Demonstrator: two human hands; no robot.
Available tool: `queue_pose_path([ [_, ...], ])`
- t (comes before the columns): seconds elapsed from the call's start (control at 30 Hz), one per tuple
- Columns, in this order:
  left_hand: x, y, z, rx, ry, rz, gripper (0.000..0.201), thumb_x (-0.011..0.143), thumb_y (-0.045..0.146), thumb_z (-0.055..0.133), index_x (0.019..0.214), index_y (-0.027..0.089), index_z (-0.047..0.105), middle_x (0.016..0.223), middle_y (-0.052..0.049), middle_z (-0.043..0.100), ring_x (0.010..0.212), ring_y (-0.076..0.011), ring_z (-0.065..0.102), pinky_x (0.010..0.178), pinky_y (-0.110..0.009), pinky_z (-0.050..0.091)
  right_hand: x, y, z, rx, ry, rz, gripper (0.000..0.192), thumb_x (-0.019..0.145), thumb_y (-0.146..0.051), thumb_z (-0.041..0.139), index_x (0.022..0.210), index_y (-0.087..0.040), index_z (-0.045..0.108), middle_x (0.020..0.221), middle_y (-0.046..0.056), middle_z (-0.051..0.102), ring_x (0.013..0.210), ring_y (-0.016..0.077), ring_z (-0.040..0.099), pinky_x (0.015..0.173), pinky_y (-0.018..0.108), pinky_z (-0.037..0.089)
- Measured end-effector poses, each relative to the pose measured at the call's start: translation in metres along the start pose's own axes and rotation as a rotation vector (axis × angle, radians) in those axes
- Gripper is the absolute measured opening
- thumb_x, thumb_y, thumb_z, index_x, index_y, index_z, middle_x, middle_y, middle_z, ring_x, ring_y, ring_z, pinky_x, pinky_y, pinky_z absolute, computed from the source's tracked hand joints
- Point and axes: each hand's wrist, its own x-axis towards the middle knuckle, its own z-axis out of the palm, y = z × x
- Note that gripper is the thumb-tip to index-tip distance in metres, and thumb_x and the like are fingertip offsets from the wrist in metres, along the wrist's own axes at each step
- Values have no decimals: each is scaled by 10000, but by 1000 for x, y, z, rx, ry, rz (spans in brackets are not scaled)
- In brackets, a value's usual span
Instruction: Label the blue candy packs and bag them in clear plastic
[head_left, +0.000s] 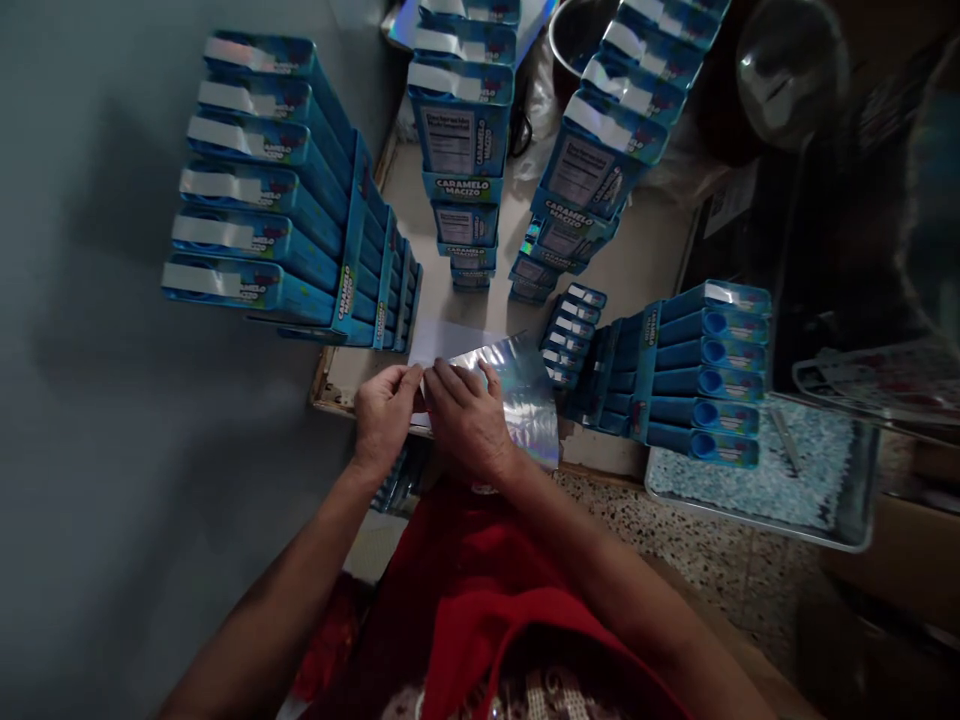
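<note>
My left hand (384,412) and my right hand (466,418) are close together at the near edge of a low board (645,255). Both pinch a flat, shiny holographic sheet (525,392) that lies on the board, its white inner side (450,340) showing at the far end. My fingertips meet at the sheet's left part, near a fold. Blue "Caramelo Macizo" boxes (460,135) stand in stacks all around the sheet.
Stacks of blue boxes rise at the left (270,190), the back right (607,150) and the right (697,370). A tray of pale blue granules (772,485) sits on the speckled floor (675,530) at the right. A metal pot (577,35) stands behind.
</note>
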Motion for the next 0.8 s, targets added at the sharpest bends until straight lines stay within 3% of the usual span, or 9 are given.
queue_pose_path([
  [0.1, -2, -2, -1, 35, 25, -4, 367, 862, 535, 683, 790, 175, 689, 669, 9, 624, 612, -148, 608, 594, -253, 574, -12, 2, 4, 19, 80, -27, 321, 1081, -284, 485, 1374, -237, 607, 1437, 63, 658, 1285, 237, 569, 1249, 516, 157],
  [0.2, -2, -5, -1, 53, 36, -14, 363, 858, 542, 674, 830, 180, 697, 708, -3, 659, 627, -153, 614, 589, -243, 544, -17, 3, -4, 64, 134, -7, 218, 1062, -326, 550, 1202, -254, 700, 1174, 32, 774, 1125, 214, 636, 1193, 481, 246],
  [0.3, 5, -14, 2, 76, 36, -34, 374, 844, 550, 669, 854, 177, 693, 737, -15, 684, 655, -160, 616, 590, -238, 511, -21, 0, -20, 53, 119, 56, 199, 1027, -361, 604, 940, -255, 747, 867, 21, 761, 907, 208, 637, 968, 415, 391],
  [0.37, 16, -23, 5, 90, 45, -49, 373, 832, 546, 665, 865, 175, 691, 736, -14, 683, 659, -167, 615, 594, -247, 503, -27, -3, -37, 54, 108, 81, 250, 1016, -358, 607, 828, -250, 731, 755, 16, 718, 793, 194, 612, 826, 379, 402],
  [0.43, 33, -33, 10, 157, 68, -36, 364, 838, 537, 643, 877, 178, 693, 746, -19, 688, 670, -185, 631, 620, -272, 509, -36, -5, -62, 118, 137, 148, 237, 997, -334, 619, 805, -241, 721, 692, 3, 688, 707, 170, 592, 749, 353, 403],
  [0.5, 53, -42, 17, 348, 89, 39, 352, 869, 517, 593, 865, 182, 701, 754, -42, 699, 716, -227, 661, 693, -325, 525, -48, -1, -95, 253, 207, 312, 170, 957, -308, 653, 823, -232, 724, 619, -25, 632, 603, 136, 544, 666, 318, 403],
  [0.63, 71, -36, 44, 694, 21, 381, 349, 927, 420, 515, 1035, 163, 723, 1023, -161, 749, 1039, -359, 679, 954, -491, 499, -75, 30, -177, 527, 383, 788, 133, 896, -351, 728, 846, -229, 741, 582, -55, 534, 523, 103, 435, 514, 260, 338],
  [0.73, 41, 0, 80, 530, -4, 531, 375, 922, 426, 592, 1172, 169, 702, 1224, -173, 714, 1212, -369, 623, 1078, -539, 441, -87, 71, -225, 659, 465, 946, 198, 844, -406, 792, 821, -216, 745, 649, -35, 582, 571, 100, 446, 516, 242, 347],
  [0.8, 10, 34, 114, 225, -136, 393, 381, 903, 483, 665, 1152, 198, 712, 1157, -123, 739, 1108, -306, 681, 1030, -487, 502, -87, 97, -243, 725, 445, 964, 228, 811, -423, 820, 810, -208, 744, 660, -32, 589, 573, 93, 441, 506, 232, 346],
])
